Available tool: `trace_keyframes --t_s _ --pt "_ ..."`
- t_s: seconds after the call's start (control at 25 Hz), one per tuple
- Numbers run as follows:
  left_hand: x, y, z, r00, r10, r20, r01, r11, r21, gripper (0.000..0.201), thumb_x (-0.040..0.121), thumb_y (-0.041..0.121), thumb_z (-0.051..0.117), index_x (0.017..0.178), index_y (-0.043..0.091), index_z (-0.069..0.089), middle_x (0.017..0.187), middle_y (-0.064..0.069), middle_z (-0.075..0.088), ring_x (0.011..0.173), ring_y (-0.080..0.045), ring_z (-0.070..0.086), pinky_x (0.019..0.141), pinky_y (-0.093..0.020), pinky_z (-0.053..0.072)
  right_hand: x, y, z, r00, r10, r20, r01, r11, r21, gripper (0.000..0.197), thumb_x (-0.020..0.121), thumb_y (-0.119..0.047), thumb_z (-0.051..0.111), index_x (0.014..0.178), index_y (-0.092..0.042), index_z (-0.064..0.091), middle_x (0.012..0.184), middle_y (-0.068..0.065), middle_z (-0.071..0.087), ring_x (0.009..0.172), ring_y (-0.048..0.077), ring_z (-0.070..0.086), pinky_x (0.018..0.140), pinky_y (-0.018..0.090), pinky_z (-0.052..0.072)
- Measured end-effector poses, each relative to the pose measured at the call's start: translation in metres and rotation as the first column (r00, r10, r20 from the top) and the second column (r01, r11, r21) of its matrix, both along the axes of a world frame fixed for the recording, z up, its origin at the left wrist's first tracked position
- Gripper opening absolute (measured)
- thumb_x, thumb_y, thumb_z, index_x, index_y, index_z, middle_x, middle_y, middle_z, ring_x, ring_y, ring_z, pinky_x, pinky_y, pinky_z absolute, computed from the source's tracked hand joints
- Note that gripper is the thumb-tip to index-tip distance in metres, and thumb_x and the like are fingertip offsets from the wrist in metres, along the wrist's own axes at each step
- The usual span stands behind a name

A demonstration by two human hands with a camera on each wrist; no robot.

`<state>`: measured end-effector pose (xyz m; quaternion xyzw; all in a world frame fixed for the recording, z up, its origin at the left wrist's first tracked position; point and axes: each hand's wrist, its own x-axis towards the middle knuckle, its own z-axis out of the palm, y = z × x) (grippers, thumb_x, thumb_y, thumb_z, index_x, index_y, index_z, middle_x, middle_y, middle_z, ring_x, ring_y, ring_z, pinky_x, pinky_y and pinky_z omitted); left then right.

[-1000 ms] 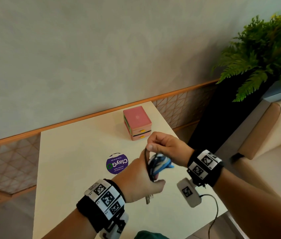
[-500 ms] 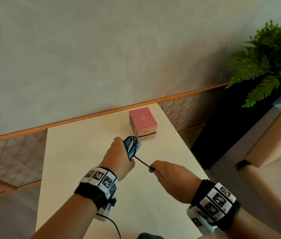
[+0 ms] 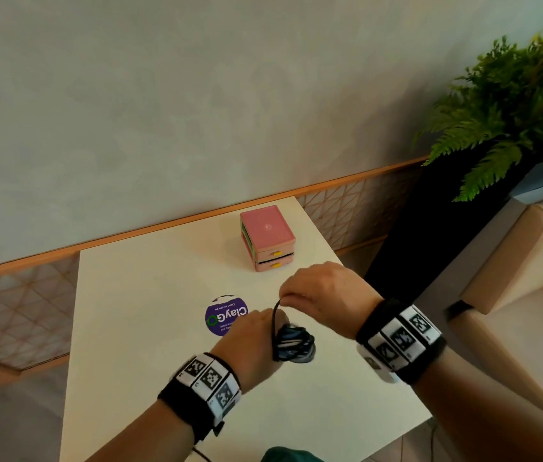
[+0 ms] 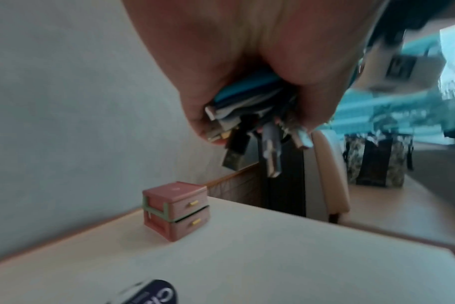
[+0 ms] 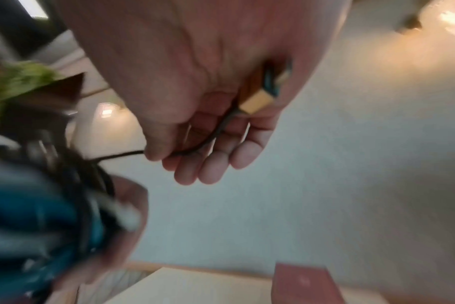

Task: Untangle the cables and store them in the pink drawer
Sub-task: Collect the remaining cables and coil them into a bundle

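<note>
Moved: right hand point(image 3: 328, 295) now above the left hand point(image 3: 250, 341), black cable point(image 3: 275, 320) arcing between.
Left fingers: clenched round cable bundle point(image 3: 293, 343).
Right fingers: pinching black cable.
Pink drawer unit point(image 3: 267, 237): shut.

hidden: left hand point(image 3: 252, 338) covers most of the blue-and-black cable bundle point(image 3: 291, 343) | blurred: bundle in right wrist view | cut off: round purple sticker point(image 4: 153, 293)

Matt table point(image 3: 150, 295) — glossy plastic drawer unit point(image 3: 268, 233).
</note>
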<state>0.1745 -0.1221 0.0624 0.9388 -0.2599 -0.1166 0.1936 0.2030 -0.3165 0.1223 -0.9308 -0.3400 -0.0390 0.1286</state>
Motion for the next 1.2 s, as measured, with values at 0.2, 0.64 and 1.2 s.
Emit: trace_keyframes --t_s 0.2,0.64,1.2 --pt "-0.014 -0.006 0.008 0.898 0.158 -0.41 -0.382 0.743 -0.55 0.085 0.085 0.036 0.081 0.147 0.041 0.023 0.108 0.017 0.067 0.098 -0.001 0.07 0.089 -0.027 0.059 -0.01 -0.008 -0.066 0.829 -0.128 -0.545 0.395 0.823 0.408 0.008 0.093 -0.029 0.062 0.093 -0.028 0.07 0.087 -0.006 0.077 0.078 0.012 0.07 0.078 0.037 0.058" --pt "0.013 -0.056 -0.007 0.486 0.516 -0.706 -0.853 0.455 -0.254 0.15 0.047 0.111 0.03 0.163 0.018 0.017 0.164 -0.009 0.029 0.152 -0.029 0.03 0.121 -0.051 0.034 -0.045 0.048 -0.099 0.39 0.146 -0.909 0.867 0.276 0.416 0.044 0.105 -0.064 0.032 0.133 -0.048 0.061 0.129 -0.011 0.074 0.123 0.008 0.068 0.109 0.041 0.051" --pt "0.038 -0.083 -0.08 0.523 0.281 -0.805 -0.84 0.332 -0.43 0.06 0.106 0.053 0.043 0.161 0.047 0.019 0.152 0.01 0.053 0.136 -0.01 0.057 0.115 -0.041 0.047 0.032 0.011 -0.164 0.238 0.169 -0.956 0.947 0.179 0.268 0.056 0.096 -0.061 0.047 0.137 -0.025 0.063 0.123 0.001 0.078 0.116 0.015 0.073 0.094 0.033 0.058"
